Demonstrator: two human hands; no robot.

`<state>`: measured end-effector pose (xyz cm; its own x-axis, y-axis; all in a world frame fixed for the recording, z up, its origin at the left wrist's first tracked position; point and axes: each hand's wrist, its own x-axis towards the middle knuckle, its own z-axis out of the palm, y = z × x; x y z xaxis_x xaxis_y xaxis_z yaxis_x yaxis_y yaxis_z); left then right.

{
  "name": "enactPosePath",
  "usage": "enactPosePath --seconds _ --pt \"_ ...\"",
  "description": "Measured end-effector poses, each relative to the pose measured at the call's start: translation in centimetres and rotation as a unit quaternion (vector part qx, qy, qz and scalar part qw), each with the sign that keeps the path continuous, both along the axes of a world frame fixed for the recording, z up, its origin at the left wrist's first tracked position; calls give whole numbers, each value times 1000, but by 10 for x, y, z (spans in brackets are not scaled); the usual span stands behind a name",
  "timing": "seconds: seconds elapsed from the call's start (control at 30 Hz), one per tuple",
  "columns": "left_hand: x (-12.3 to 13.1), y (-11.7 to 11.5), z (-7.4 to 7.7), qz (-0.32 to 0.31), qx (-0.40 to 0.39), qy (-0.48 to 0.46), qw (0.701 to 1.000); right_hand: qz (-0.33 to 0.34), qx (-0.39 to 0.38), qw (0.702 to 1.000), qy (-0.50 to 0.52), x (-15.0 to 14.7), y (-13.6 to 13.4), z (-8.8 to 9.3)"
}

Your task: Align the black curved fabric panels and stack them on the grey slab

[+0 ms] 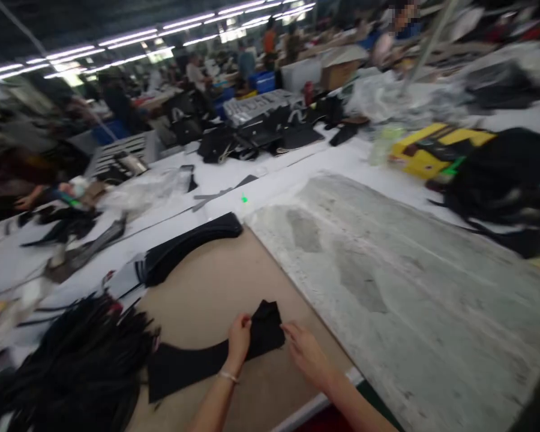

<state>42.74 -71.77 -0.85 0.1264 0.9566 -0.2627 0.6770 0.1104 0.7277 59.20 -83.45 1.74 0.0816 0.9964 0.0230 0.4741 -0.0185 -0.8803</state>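
Observation:
A curved black fabric piece (198, 365) lies on a brown cardboard sheet (216, 282) near the table's front edge. My left hand (239, 339) pinches the piece near its right end, fingers closed on the cloth. My right hand (305, 353) rests just right of that end, fingertips touching its edge, fingers close together. A stack of similar curved black pieces (189, 243) sits at the sheet's far left corner. A heap of thin black strips (76, 360) lies to the left of my left hand.
A stained grey-white mat (387, 264) covers the table to the right. Black fabric heaps (504, 174) and a yellow box (427, 153) sit at the far right. More black parts and clear plastic lie across the white table beyond. Other people work at distant tables.

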Motion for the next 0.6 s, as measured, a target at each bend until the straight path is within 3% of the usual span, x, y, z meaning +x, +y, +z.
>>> enactPosePath --seconds 0.1,0.23,0.43,0.6 --pt "-33 -1 -17 41 -13 -14 999 52 -14 998 -22 -9 13 -18" --pt "-29 -2 -30 53 -10 -68 996 80 -26 994 -72 -20 15 -24" --pt "-34 0 -33 94 -3 -137 986 121 -40 970 -208 -22 27 -32" --pt "-56 18 -24 182 23 -175 967 134 -52 941 -308 -21 30 -35"
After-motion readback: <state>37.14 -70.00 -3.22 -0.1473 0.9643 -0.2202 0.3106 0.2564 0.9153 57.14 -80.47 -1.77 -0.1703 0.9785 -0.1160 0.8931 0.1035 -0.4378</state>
